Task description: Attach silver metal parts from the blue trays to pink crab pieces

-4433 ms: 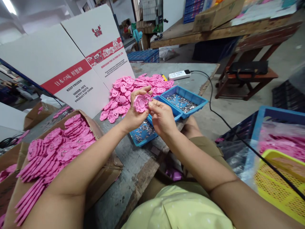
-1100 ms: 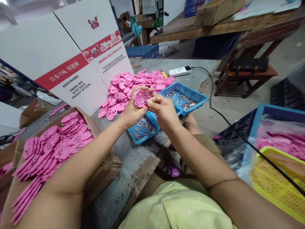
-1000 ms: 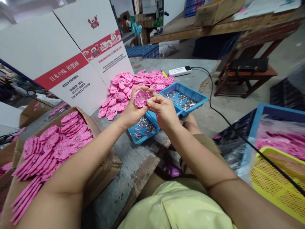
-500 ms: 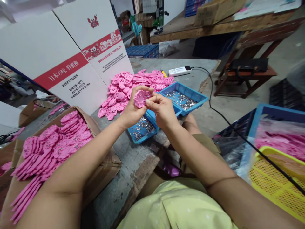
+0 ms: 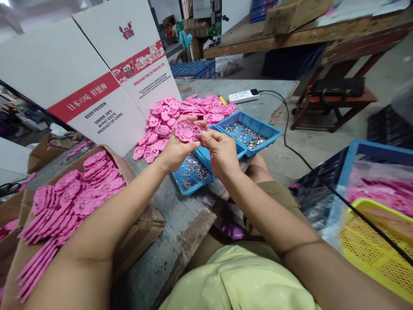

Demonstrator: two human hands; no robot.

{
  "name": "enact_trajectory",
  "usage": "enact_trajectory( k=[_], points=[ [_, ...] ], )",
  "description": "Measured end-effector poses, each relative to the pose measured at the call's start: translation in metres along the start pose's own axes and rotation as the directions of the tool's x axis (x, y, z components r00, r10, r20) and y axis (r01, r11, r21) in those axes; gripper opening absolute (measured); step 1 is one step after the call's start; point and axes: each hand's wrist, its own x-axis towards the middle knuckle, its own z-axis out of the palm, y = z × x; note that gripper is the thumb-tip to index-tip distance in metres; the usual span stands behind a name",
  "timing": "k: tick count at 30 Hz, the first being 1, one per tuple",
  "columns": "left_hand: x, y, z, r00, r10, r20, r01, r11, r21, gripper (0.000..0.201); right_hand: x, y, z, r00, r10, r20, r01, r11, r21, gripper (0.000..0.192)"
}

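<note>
A pink moulded plastic piece point(image 5: 184, 130) with a round recess is gripped in my left hand point(image 5: 177, 150), thumb below and fingers behind it. My right hand point(image 5: 220, 148) is closed in a pinch at the right edge of that piece; what lies between thumb and finger is too small to make out. Just under my hands sits a blue tray point(image 5: 190, 189) of small shiny metal parts. Another blue tray point(image 5: 274, 134) with similar parts stands beyond my right hand. Behind my left hand lies a heap of pink pieces point(image 5: 161, 113) on the table.
A cardboard box point(image 5: 146, 230) full of stacked pink pieces stands at the left. Behind it rises a white printed carton point(image 5: 87, 56). A white power strip point(image 5: 243, 96) lies at the back, its black cable trailing right. A yellow basket point(image 5: 371, 241) is at the lower right.
The pink piece has turned in my left hand and shows its face more broadly, its body now further left. My right hand stays pinched at its edge.
</note>
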Motion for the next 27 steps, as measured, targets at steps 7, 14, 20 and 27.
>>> enact_trajectory(
  k=[7, 14, 20, 27],
  points=[
    [-0.002, 0.015, 0.005, 0.982, -0.178, -0.060, 0.167, 0.973, -0.162, 0.077, -0.004, -0.001, -0.009, 0.993, 0.098, -0.072, -0.089, 0.988, 0.123, 0.034],
    [-0.001, 0.018, 0.001, 0.976, -0.211, -0.060, 0.195, 0.961, -0.196, 0.064, -0.006, 0.008, -0.014, 0.996, 0.019, -0.093, -0.017, 1.000, 0.017, 0.033],
    [-0.001, 0.018, 0.002, 0.973, -0.211, -0.089, 0.195, 0.966, -0.169, 0.065, -0.009, 0.008, -0.016, 0.995, 0.045, -0.090, -0.043, 0.999, 0.019, 0.033],
    [-0.002, 0.022, 0.006, 0.975, -0.206, -0.080, 0.190, 0.967, -0.168, 0.075, -0.010, 0.005, -0.018, 0.996, 0.033, -0.086, -0.029, 0.998, 0.046, 0.025]
  ],
)
